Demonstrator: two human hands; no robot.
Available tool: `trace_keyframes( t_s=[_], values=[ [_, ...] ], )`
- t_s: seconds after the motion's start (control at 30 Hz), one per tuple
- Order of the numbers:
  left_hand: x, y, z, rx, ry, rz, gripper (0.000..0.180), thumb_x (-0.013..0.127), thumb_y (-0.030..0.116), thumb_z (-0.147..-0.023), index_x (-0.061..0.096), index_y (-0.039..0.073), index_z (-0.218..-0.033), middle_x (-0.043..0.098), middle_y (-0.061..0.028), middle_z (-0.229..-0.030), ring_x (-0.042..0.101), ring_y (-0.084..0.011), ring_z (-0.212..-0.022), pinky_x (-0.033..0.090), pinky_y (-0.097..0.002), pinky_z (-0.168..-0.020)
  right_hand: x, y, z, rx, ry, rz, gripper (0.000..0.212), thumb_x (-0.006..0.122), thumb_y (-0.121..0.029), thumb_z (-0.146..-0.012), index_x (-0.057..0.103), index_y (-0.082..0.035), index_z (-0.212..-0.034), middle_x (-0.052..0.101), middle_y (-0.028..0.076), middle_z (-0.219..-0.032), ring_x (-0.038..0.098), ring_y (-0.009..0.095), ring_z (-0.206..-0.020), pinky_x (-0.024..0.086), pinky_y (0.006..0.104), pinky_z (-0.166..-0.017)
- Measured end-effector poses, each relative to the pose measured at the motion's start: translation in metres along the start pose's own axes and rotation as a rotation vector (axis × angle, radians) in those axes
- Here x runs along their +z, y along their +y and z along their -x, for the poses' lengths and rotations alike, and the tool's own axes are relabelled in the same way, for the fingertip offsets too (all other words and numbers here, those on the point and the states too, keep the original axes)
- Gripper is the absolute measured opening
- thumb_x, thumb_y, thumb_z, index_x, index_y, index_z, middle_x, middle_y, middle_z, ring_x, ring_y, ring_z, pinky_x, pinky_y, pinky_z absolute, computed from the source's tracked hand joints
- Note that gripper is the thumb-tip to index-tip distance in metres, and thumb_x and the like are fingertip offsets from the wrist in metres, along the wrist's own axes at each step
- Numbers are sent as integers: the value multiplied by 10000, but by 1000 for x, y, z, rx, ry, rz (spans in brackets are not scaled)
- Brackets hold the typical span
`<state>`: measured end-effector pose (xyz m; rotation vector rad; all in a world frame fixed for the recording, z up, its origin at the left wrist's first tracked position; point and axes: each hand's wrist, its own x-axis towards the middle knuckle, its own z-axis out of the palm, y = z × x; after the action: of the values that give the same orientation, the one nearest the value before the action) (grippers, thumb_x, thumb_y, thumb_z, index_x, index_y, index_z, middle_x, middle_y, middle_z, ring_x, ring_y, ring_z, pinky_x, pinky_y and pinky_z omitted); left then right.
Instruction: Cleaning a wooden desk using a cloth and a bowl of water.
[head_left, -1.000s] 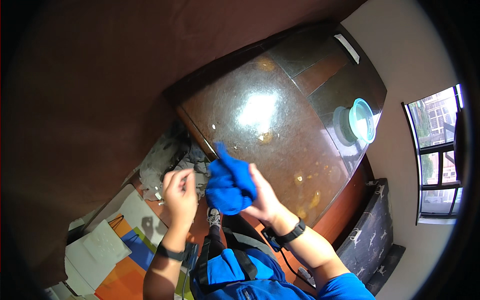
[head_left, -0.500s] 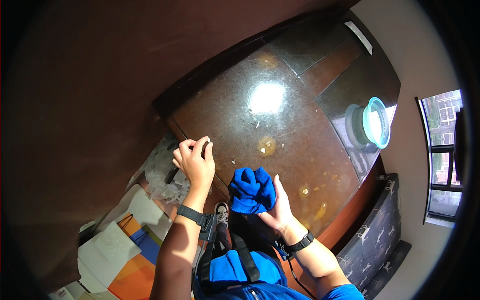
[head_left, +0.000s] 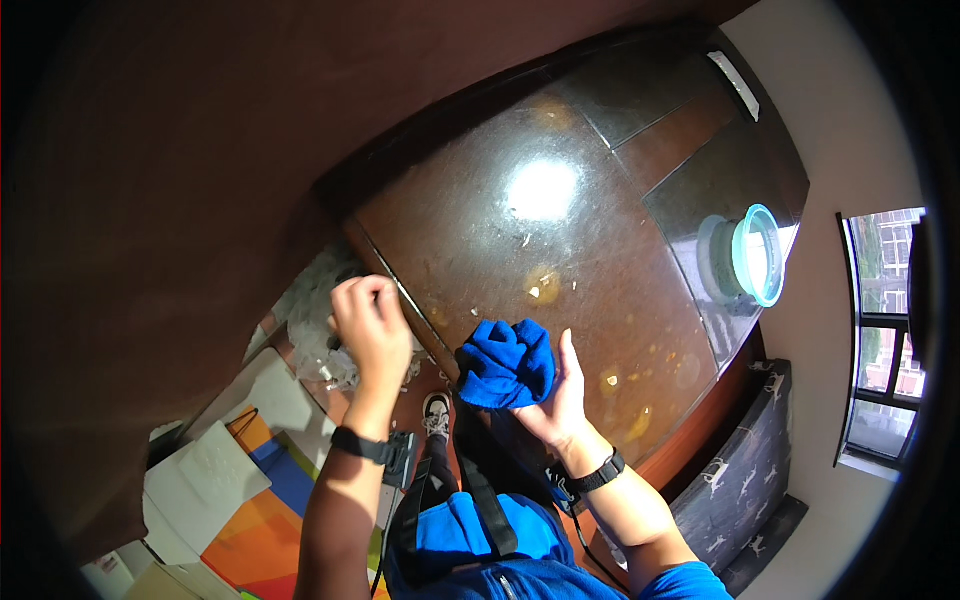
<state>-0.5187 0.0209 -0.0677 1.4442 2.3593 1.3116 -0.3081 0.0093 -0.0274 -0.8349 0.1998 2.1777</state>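
Note:
A crumpled blue cloth [head_left: 505, 368] rests in my right hand [head_left: 558, 405], which holds it up above the near edge of the dark brown table [head_left: 600, 220]. The thumb of that hand points upward beside the cloth. My left hand [head_left: 372, 325] is curled closed just past the table's left edge, over a clear plastic bag [head_left: 318, 340]. What its fingers hold, if anything, is hidden. Small whitish scraps lie on the tabletop, among them one scrap [head_left: 534, 293] on a yellowish stain. More wet-looking yellow spots [head_left: 640, 422] show at the near right.
A teal-rimmed basin [head_left: 741, 258] stands at the table's right side. A white strip [head_left: 735, 85] lies at the far right corner. Close by on the right is a dark patterned chair [head_left: 745, 450]. White and colourful boxes [head_left: 255, 500] sit low at the left.
My left hand has moved left and off the table's edge; the small white bit seen at its fingertips is no longer visible. The right hand still holds the cloth. The view has shifted slightly.

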Motion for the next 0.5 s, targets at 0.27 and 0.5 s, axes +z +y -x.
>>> trace_keyframes(
  t_s=[0.27, 0.5],
  values=[
    [-104, -90, 32, -460, -175, -273, 354, 655, 116, -809, 464, 87, -1106, 573, -89, -658, 588, -286, -662, 443, -414, -621, -1, 1, 10, 5, -81, 93, 652, 524, -553, -867, 445, -79, -1308, 502, 133, -1318, 473, 303, -1227, 329, 514, -1056],
    [-127, -96, 62, -541, -537, -464, 411, 625, 85, -794, 518, 81, -1191, 546, -161, -1106, 530, -343, -1055, 413, -435, -912, -5, 10, 29, -64, 70, 354, 506, 573, -380, -893, 472, -76, -1284, 561, 112, -1252, 541, 278, -1151, 395, 503, -1007]
  ],
)
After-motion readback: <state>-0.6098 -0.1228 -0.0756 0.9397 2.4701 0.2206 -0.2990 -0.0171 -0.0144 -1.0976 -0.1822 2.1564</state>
